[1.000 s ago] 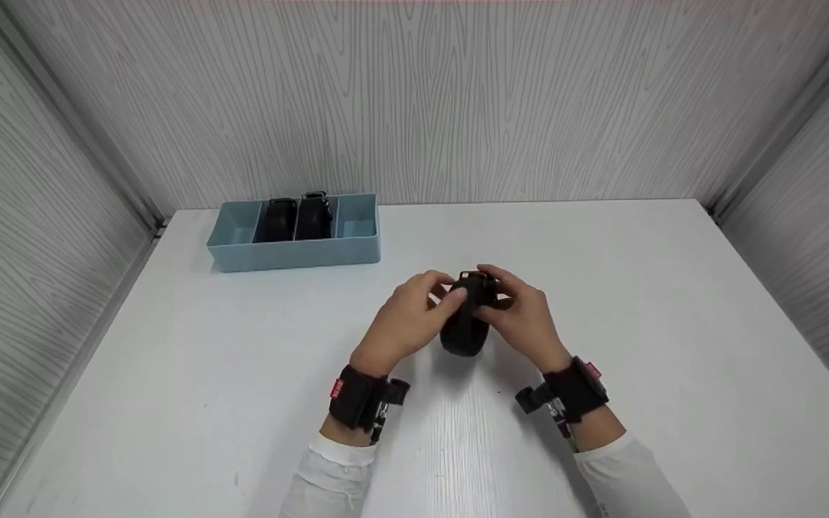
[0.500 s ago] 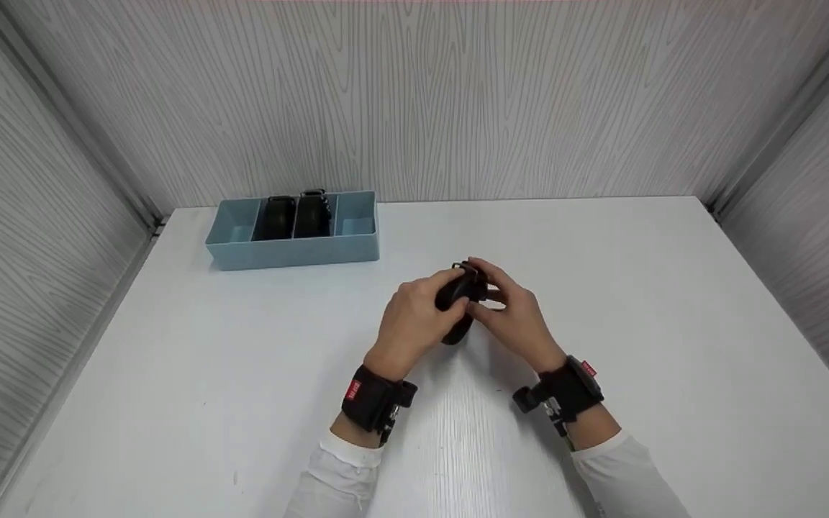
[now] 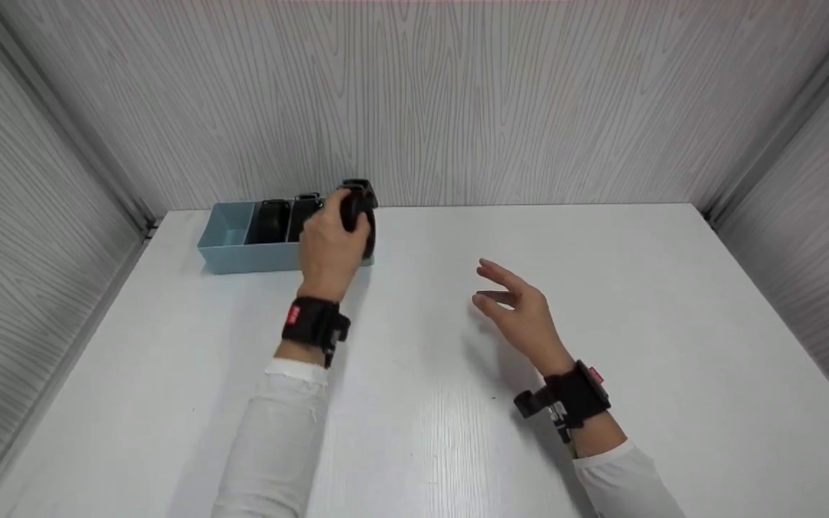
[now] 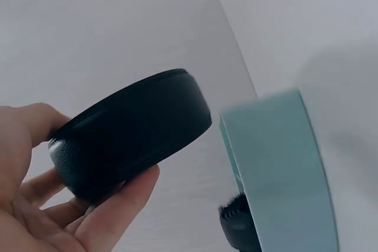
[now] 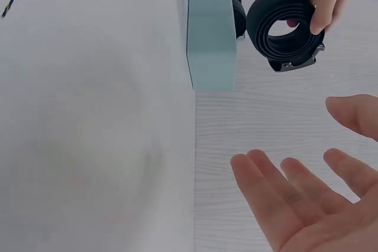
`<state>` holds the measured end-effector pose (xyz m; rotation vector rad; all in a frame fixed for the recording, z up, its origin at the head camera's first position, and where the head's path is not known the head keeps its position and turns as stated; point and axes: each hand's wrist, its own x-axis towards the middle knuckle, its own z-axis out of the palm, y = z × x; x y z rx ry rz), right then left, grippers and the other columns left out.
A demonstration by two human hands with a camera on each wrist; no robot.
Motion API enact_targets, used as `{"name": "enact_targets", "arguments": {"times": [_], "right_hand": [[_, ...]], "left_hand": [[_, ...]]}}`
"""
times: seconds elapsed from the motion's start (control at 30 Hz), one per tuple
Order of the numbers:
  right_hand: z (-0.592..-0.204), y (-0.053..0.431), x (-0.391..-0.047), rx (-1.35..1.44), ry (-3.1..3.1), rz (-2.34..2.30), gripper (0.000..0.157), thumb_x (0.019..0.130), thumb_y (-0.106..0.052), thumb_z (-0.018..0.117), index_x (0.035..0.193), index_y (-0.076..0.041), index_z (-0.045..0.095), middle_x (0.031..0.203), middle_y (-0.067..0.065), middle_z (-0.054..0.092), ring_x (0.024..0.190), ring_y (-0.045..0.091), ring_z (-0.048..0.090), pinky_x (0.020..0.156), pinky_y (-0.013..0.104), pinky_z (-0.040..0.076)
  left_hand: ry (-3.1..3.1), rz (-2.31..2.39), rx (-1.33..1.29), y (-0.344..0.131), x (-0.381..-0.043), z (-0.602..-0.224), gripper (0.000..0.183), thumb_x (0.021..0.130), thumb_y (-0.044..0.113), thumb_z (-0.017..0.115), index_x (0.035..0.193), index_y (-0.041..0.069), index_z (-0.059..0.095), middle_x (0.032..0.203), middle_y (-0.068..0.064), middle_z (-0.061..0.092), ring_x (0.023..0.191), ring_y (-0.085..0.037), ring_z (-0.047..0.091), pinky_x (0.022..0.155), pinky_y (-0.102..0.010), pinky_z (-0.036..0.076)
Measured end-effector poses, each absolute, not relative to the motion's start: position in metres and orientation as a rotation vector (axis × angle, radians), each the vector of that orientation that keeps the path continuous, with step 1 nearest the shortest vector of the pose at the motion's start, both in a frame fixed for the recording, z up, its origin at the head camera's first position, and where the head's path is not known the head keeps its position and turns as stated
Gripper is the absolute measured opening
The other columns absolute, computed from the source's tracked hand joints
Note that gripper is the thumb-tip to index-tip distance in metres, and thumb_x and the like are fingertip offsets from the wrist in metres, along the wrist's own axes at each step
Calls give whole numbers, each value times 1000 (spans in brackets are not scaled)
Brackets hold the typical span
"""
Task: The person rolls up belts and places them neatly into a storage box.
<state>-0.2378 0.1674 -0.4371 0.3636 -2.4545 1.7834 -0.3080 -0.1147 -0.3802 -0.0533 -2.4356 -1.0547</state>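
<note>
My left hand [image 3: 329, 248] grips a rolled-up black belt [image 3: 369, 226] above the right end of the light blue divided box [image 3: 249, 260]. In the right wrist view the coiled layers of the belt [image 5: 260, 23] and its metal buckle [image 5: 289, 65] show. From the left wrist, the belt [image 4: 136, 128] appears edge-on between thumb and fingers, apart from the box wall [image 4: 280, 169]. My right hand [image 3: 526, 320] hovers over the table with its fingers spread and holds nothing. Two more rolled belts stand in the box's middle compartments, one black roll [image 3: 269, 223] beside another [image 3: 302, 218], partly hidden by my left hand.
The box's leftmost compartment [image 3: 229, 224] shows its bare floor, and the left hand and belt cover the rightmost one. White table surface [image 3: 429, 432] extends around the box and hands. A grey wood-grain wall [image 3: 458, 108] rises behind, with side walls left and right.
My left hand has carried the rolled belt from the table's middle up and left to the box. The right hand has let go of it and stayed near the same place.
</note>
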Motion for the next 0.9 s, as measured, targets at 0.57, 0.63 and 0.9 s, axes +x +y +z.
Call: {"name": "enact_targets", "arguments": {"times": [0.57,0.63,0.9], "right_hand": [[-432,179,-218,287,-2481,1792,47,99,-9,70,145,-11,61,147,4,61,113,22,71,86,27,57],[-432,180,-218,284,-2507,1766,46,99,-10,70,145,-10,62,147,6,61,113,22,71,85,25,56],[-423,196,-228,288,-2579,1498,48,99,-13,72,145,-7,60,148,10,59,123,31,66,97,43,55]], "left_hand": [[-2708,-970,77,-104,-397,-412,35,104,17,61,132,-4,62,115,-24,72,96,-37,73,80,-50,59],[-2728,-932,78,-101,-398,-416,33,104,18,61,129,-4,64,112,-24,73,96,-38,73,79,-51,59],[-2669,-841,-27,-101,-375,-409,55,106,32,60,148,-2,52,141,-29,52,128,-43,54,94,-56,53]]}}
